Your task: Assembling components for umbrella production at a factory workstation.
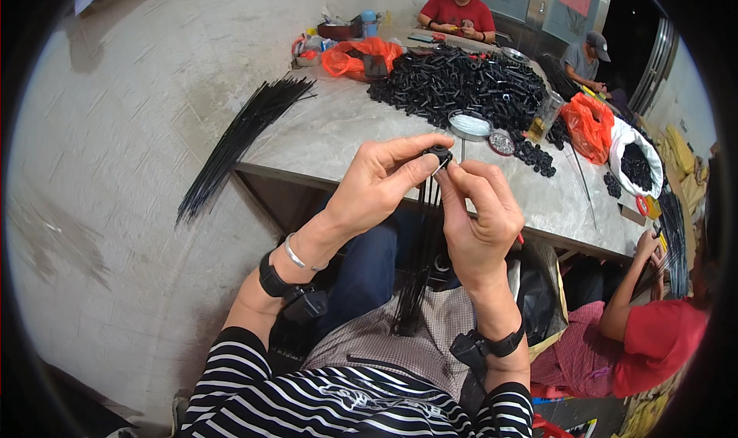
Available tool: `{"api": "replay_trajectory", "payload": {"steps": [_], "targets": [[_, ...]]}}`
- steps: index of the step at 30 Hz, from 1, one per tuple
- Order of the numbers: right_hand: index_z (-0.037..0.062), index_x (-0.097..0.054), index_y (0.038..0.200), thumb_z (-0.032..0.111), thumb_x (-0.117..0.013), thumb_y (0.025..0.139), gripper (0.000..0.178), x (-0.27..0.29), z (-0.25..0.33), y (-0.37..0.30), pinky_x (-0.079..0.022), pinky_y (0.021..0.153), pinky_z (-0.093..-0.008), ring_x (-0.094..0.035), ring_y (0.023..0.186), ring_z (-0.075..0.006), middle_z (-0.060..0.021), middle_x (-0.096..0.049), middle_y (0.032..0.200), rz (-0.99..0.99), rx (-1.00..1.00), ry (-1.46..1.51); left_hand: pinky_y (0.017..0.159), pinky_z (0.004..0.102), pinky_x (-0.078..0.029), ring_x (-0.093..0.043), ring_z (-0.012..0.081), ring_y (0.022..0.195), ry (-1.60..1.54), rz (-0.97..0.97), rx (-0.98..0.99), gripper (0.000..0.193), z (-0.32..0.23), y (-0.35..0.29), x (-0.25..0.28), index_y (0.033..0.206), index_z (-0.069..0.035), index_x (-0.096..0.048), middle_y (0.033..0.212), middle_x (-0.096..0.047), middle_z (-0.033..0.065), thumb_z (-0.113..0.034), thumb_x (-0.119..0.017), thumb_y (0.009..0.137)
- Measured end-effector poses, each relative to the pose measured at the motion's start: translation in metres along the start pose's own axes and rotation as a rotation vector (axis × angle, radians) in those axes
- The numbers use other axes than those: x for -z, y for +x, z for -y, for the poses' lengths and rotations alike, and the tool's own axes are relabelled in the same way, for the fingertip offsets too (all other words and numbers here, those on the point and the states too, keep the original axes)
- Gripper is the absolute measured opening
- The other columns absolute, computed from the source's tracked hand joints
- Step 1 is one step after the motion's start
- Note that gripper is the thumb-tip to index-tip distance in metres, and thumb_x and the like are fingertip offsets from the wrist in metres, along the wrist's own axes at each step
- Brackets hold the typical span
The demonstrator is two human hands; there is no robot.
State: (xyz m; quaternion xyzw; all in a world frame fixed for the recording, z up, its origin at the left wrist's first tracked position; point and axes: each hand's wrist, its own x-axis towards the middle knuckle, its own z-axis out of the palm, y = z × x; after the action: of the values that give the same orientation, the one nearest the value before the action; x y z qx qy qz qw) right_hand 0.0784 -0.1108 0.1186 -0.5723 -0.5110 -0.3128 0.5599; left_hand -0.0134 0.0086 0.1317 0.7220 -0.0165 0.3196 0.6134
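Note:
My left hand (pixel 377 178) pinches a small round black plastic hub (pixel 440 155) between thumb and forefinger, above my lap near the table's front edge. From the right, the thumb and forefinger of my right hand (pixel 483 219) close on the hub's edge. A short, pale, thin wire (pixel 437 170) shows beside these fingertips; I cannot tell which fingers grip it. Several thin black rods (pixel 419 276), like umbrella ribs, hang below the hub toward my lap. Their upper ends are partly hidden by my fingers.
A large heap of black plastic parts (pixel 469 80) covers the far table (pixel 307 142). Black rods (pixel 238 146) lean over its left edge. Nearby are a round dish (pixel 501 143), a jar (pixel 544 119), an orange bag (pixel 588 126) and a white sack (pixel 636 161). A co-worker (pixel 653 330) sits at right.

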Motion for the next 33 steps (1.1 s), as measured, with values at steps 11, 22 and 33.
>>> {"api": "replay_trajectory", "payload": {"steps": [11, 22, 33], "targets": [[-0.0035, -0.066, 0.086, -0.005, -0.073, 0.074, 0.014, 0.009, -0.005, 0.002, -0.051, 0.057, -0.0222, -0.063, 0.067, -0.0125, -0.0099, -0.064, 0.082, 0.021, -0.336, 0.292, 0.07, 0.0181, -0.044, -0.054, 0.0033, 0.082, -0.017, -0.001, 0.007, 0.027, 0.008, 0.008, -0.007, 0.115, 0.001, -0.062, 0.096, -0.065, 0.002, -0.011, -0.058, 0.091], [-0.0042, -0.067, 0.089, -0.005, -0.071, 0.076, 0.014, 0.006, -0.05, -0.004, -0.051, 0.063, -0.0207, -0.061, 0.075, -0.01, -0.0088, -0.065, 0.087, 0.014, -0.321, 0.272, 0.076, 0.0207, -0.047, -0.056, 0.0048, 0.085, -0.156, -0.031, 0.121, 0.024, 0.041, 0.039, -0.023, 0.113, 0.002, -0.063, 0.097, -0.065, 0.0022, -0.004, -0.058, 0.09], [-0.002, -0.065, 0.084, -0.006, -0.072, 0.07, 0.016, -0.009, -0.071, -0.007, -0.05, 0.06, -0.0303, -0.064, 0.069, -0.0239, -0.0119, -0.064, 0.083, -0.014, -0.149, 0.04, 0.075, 0.0208, -0.048, -0.059, 0.0062, 0.084, -0.033, -0.097, 0.129, 0.028, 0.055, 0.046, -0.027, 0.115, 0.003, -0.061, 0.094, -0.066, 0.004, -0.009, -0.059, 0.091]]}}
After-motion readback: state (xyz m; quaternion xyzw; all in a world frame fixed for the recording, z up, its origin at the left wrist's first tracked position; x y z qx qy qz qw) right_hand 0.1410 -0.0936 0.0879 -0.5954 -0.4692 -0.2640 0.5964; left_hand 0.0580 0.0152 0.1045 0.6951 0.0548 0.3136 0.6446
